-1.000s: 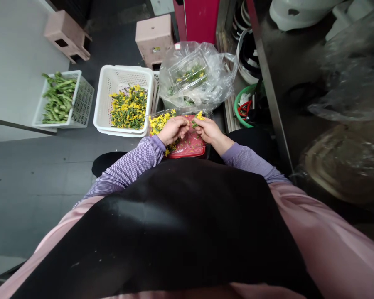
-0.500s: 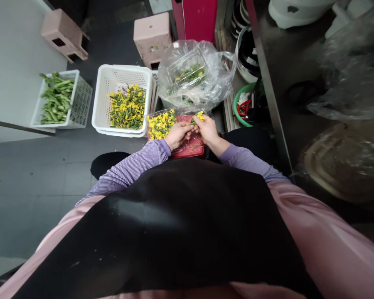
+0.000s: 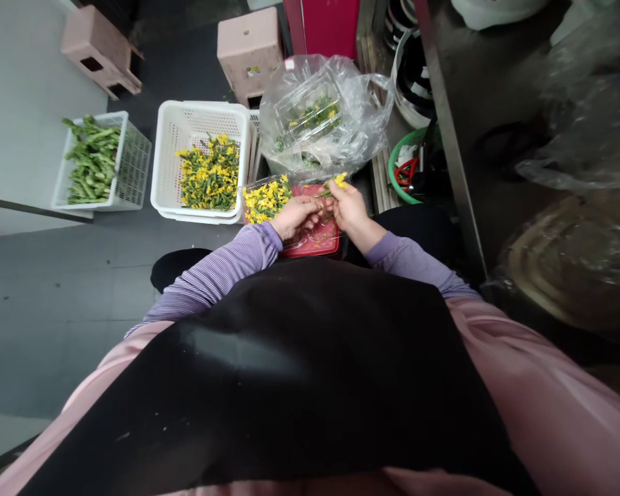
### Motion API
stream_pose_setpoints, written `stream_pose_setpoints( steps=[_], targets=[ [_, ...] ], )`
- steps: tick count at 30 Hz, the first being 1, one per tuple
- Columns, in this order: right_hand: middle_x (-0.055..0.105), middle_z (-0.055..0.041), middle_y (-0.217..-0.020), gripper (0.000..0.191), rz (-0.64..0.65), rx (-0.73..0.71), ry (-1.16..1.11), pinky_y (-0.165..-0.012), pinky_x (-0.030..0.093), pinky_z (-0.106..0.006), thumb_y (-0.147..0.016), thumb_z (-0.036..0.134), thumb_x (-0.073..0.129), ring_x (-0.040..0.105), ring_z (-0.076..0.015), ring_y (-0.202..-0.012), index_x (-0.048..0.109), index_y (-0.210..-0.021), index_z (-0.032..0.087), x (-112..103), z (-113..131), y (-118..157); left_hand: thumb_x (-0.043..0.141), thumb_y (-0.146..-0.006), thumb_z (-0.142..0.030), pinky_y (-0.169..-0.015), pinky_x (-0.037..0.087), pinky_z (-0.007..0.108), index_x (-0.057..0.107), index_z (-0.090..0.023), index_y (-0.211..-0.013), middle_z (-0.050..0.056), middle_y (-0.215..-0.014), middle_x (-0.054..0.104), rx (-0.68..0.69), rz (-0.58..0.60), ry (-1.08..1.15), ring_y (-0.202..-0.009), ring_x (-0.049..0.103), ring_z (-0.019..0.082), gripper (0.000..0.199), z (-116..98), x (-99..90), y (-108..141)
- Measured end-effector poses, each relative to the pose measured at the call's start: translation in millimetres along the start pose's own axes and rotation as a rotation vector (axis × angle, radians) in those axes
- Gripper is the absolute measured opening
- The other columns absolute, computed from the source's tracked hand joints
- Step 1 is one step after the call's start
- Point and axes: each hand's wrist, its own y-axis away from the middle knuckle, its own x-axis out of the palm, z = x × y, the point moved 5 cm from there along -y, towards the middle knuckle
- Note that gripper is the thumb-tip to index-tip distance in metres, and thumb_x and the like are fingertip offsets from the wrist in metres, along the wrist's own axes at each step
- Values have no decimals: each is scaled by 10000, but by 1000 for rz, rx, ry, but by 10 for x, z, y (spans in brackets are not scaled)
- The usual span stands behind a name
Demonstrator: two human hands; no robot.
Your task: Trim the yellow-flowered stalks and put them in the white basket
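My left hand leaves the flower sprig my right hand pinches, perhaps plucked; what left fingers hold, I cannot tell.

Before me, seemingly one food-preparation area: vegetable crate, basket of yellow-flowered greens, plastic stools, black apron, tiled floor.

On my feed I count one bare left hand, one right hand, at least one yellow-flowered green sprig, two pale-pink plastic stools, at least two rectangular white plastic baskets, one round green basket.
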Motion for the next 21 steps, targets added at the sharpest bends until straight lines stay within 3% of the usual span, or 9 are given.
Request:
stream_pose_setpoints(
  steps=[3,7,10,13,16,17,21],
  targets=[
    [595,42,-657,310,-6,4,9,-468,409,-204,-895,456,778,521,-93,-514,569,-898,227,-174,117,-134,706,-726,93,-687,547,191,700,-102,-792,24,-742,730,64,1,-131,-658,673,74,206,-62,-172,-74],
    [569,32,-639,257,33,55,-1,-505,456,-210,-940,402,693,566,-108,-556,537,-844,221,-251,180,-184,720,-726,48,-911,558,270,757,-105,-762,65,-793,777,158,105,-257,-852,750,142,162,-133,-233,-154],
    [591,26,-656,227,70,63,-29,-500,450,-217,-916,367,695,570,-109,-555,531,-856,222,-194,176,-112,732,-796,-65,-891,564,300,776,-107,-818,65,-758,768,167,152,-371,-793,734,160,65,-126,-145,-205],
    [627,22,-704,227,123,48,-38,-484,436,-214,-871,324,734,562,-102,-555,530,-883,227,-132,186,-30,753,-793,-140,-890,535,263,795,-139,-916,27,-806,761,296,117,-592,-851,712,164,130,-180,-145,-223],
    [635,21,-759,236,152,32,-32,-515,463,-207,-850,270,760,584,-98,-606,532,-892,228,-108,214,18,770,-741,-147,-882,497,239,784,-168,-829,44,-818,730,393,51,-935,-944,695,196,92,-199,-338,-141],
    [629,22,-767,241,155,29,-26,-527,472,-207,-849,263,769,592,-100,-625,535,-899,230,-101,221,28,764,-736,-148,-868,491,247,759,-172,-755,57,-783,706,372,40,-1070,-941,691,211,32,-166,-427,-91],
    [561,34,-691,335,190,80,26,-502,456,-220,-875,430,815,584,-117,-601,540,-888,239,-32,181,56,738,-746,-124,-835,465,315,581,-173,-553,95,-702,616,205,62,-1523,-905,680,272,253,84,-684,166]
  ],
)
